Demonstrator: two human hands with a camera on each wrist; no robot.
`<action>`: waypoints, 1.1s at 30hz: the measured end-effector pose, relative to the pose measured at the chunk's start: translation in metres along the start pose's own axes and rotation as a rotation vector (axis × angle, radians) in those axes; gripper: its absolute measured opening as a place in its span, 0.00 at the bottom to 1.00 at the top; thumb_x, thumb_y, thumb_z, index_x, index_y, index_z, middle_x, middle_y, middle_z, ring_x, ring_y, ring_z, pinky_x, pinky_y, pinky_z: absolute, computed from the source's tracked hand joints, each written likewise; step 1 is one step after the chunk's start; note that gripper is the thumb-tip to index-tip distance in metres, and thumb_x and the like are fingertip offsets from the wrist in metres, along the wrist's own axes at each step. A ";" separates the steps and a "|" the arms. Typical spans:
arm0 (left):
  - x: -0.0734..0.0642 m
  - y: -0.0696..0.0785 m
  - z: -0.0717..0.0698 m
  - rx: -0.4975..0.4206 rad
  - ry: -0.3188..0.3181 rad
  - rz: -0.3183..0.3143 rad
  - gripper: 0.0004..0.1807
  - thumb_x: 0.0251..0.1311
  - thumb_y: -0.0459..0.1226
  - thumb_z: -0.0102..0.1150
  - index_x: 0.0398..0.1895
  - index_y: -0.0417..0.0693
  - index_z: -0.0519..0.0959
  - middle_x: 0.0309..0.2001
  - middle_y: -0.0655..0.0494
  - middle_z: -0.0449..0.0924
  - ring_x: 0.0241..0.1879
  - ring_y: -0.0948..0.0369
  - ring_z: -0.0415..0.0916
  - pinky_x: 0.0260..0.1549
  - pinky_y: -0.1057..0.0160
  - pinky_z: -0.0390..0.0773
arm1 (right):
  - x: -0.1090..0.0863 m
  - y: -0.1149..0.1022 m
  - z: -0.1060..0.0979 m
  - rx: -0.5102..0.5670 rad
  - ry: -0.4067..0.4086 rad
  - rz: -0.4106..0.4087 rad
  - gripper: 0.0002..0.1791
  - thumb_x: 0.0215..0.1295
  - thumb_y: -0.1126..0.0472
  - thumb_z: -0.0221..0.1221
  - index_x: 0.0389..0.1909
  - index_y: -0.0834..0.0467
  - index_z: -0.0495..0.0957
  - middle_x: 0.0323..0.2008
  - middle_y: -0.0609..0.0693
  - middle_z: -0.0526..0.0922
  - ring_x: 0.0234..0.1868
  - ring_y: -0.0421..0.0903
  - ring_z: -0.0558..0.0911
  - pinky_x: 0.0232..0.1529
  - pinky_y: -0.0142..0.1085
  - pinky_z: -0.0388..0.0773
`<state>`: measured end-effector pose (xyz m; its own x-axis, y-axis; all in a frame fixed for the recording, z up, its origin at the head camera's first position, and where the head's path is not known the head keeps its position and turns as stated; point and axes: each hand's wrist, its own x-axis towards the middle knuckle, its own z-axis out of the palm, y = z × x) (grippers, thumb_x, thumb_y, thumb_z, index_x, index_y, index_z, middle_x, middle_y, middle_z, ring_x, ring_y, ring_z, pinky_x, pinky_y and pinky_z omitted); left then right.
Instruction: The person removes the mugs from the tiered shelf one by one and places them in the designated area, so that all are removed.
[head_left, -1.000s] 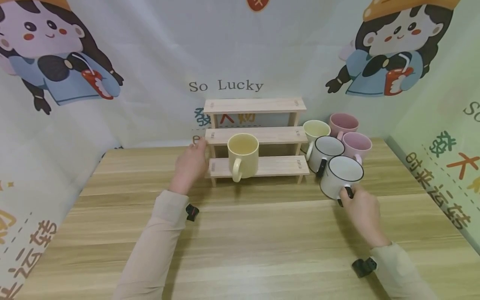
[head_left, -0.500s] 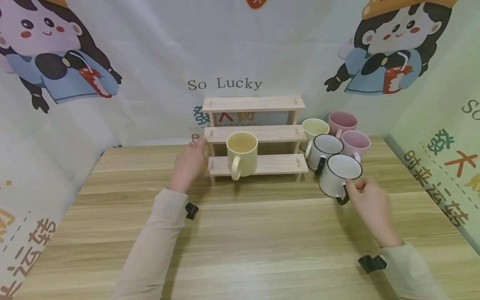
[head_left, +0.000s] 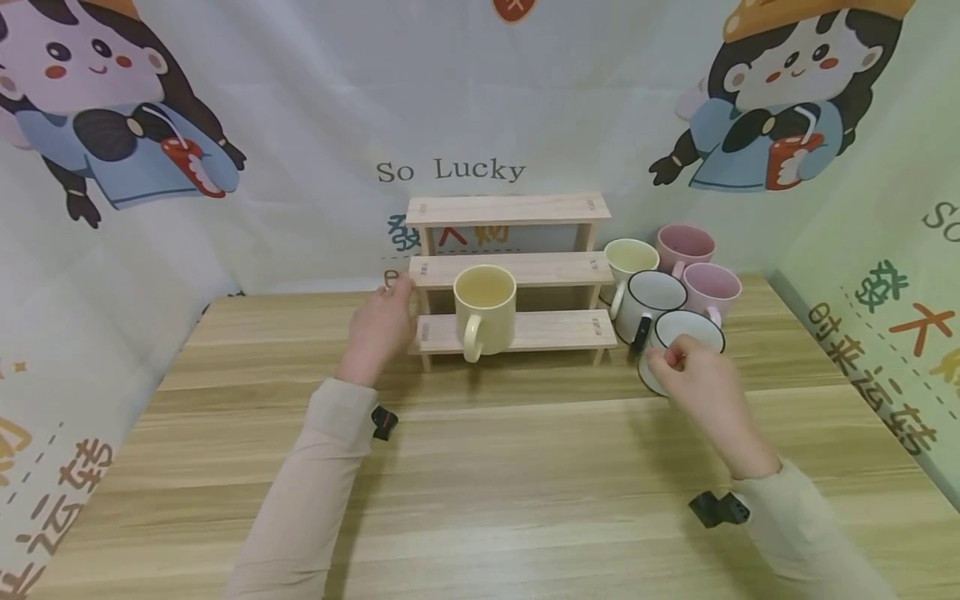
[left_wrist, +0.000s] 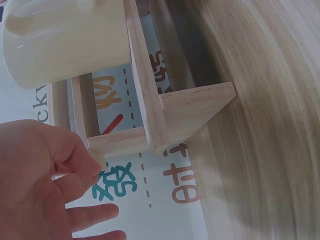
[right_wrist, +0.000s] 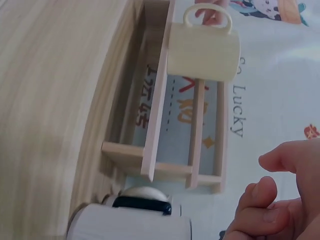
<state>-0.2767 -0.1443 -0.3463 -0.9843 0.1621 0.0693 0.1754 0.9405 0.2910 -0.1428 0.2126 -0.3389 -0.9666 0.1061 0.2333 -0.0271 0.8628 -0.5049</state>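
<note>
A cream-yellow mug [head_left: 495,321] stands on the lowest tier of a three-tier wooden rack [head_left: 555,329], its handle facing the front. My left hand [head_left: 378,329] holds the left end of the rack's middle tier, thumb and index finger [left_wrist: 75,155] at its corner and the other fingers extended. To the rack's right, my right hand [head_left: 705,379] hovers over the front white mug [head_left: 675,324] with a dark rim and hides part of it, including the handle. Nothing is between the right fingers [right_wrist: 260,192], which curl loosely with the thumb apart.
Behind the front mug stand another dark-rimmed white mug [head_left: 651,304], a pale yellow-green mug [head_left: 632,254] and two pink mugs, one a darker rose [head_left: 686,243], one lighter [head_left: 716,287]. A printed curtain [head_left: 300,125] hangs behind the wooden table [head_left: 480,492].
My right hand has let go of the front white mug's black handle, drawn back slightly right, then moved left and up over the mug. The left hand stays on the rack.
</note>
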 end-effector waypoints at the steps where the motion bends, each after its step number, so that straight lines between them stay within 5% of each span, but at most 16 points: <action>1: 0.000 0.001 0.000 0.000 -0.004 -0.002 0.22 0.62 0.31 0.47 0.60 0.44 0.62 0.63 0.39 0.70 0.63 0.40 0.66 0.51 0.39 0.75 | 0.001 -0.003 0.001 0.005 -0.009 -0.011 0.16 0.65 0.53 0.54 0.23 0.59 0.70 0.16 0.49 0.71 0.21 0.48 0.71 0.22 0.34 0.62; 8: 0.000 0.000 -0.002 0.000 0.003 0.001 0.21 0.61 0.30 0.47 0.58 0.44 0.63 0.61 0.38 0.72 0.59 0.40 0.69 0.45 0.41 0.78 | 0.015 -0.028 0.014 -0.012 0.012 -0.130 0.15 0.63 0.55 0.57 0.20 0.58 0.70 0.15 0.48 0.69 0.19 0.46 0.69 0.21 0.34 0.61; 19: -0.002 -0.001 -0.001 -0.016 -0.004 -0.004 0.22 0.61 0.30 0.47 0.60 0.45 0.62 0.58 0.37 0.74 0.55 0.40 0.72 0.41 0.43 0.79 | 0.027 -0.059 0.047 0.011 -0.079 -0.170 0.20 0.62 0.45 0.58 0.21 0.55 0.70 0.16 0.47 0.70 0.20 0.46 0.71 0.23 0.34 0.63; 33: -0.001 -0.002 0.001 -0.008 0.005 -0.006 0.25 0.63 0.33 0.48 0.64 0.46 0.60 0.63 0.39 0.71 0.64 0.41 0.64 0.49 0.37 0.75 | 0.037 -0.107 0.094 0.073 -0.158 -0.265 0.25 0.61 0.40 0.59 0.16 0.54 0.67 0.13 0.44 0.66 0.16 0.41 0.65 0.18 0.30 0.59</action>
<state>-0.2760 -0.1458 -0.3475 -0.9852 0.1554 0.0726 0.1701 0.9390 0.2990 -0.1993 0.0778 -0.3542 -0.9507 -0.2009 0.2361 -0.2965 0.8118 -0.5031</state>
